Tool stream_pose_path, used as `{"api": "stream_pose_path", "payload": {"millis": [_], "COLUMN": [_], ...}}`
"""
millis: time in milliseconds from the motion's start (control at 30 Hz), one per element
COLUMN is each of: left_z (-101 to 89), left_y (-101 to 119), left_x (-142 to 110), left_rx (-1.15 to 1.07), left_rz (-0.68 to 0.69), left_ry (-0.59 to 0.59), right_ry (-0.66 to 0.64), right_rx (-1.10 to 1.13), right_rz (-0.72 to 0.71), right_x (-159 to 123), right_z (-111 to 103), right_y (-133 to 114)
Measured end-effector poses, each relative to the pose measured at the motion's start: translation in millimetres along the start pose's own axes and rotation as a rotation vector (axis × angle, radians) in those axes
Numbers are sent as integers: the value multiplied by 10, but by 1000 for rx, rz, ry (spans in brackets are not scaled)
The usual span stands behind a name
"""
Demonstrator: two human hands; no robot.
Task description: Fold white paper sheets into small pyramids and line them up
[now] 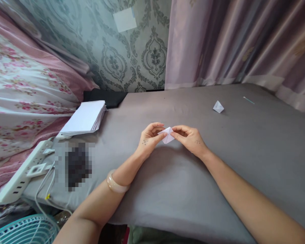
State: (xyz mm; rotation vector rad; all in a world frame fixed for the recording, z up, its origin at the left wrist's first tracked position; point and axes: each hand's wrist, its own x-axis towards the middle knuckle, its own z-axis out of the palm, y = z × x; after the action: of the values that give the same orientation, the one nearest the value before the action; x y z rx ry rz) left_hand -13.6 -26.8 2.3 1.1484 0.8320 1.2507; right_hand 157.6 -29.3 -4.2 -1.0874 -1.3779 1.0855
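Observation:
A small white folded paper [169, 137], with a pointed top and a crease down its middle, is held up between both hands over the grey-covered surface. My left hand [150, 137] pinches its left side, thumb in front and fingers behind. On the right side, my right hand [190, 137] grips it the same way, thumb tip on the front face. The fingers behind the paper are partly hidden. Farther back to the right sits another folded white paper piece [218, 107], apart from both hands.
A stack of white paper [85, 117] lies at the left, by a black folded item [106, 97]. A power strip [22, 174] with plugs and cables runs along the left edge. A fan [22, 230] stands below it. A thin cotton swab [248, 100] lies far right.

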Motion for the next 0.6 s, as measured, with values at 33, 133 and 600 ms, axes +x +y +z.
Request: {"api": "stream_pose_path", "payload": {"millis": [33,133,600], "left_z": [-3,-17,-47], "left_y": [-1,-14,-103], "left_x": [-2,-4,52], "left_rx": [9,58,56], "left_rz": [-9,-55,-211], "left_ry": [-15,-45,84], "right_ry": [10,-4,-138], "right_rx": [-15,-41,167], "right_rz": [-14,-33,356], "right_x": [-4,-12,-44], "right_z": [3,15,80], "right_y": [-10,-32,-24]}}
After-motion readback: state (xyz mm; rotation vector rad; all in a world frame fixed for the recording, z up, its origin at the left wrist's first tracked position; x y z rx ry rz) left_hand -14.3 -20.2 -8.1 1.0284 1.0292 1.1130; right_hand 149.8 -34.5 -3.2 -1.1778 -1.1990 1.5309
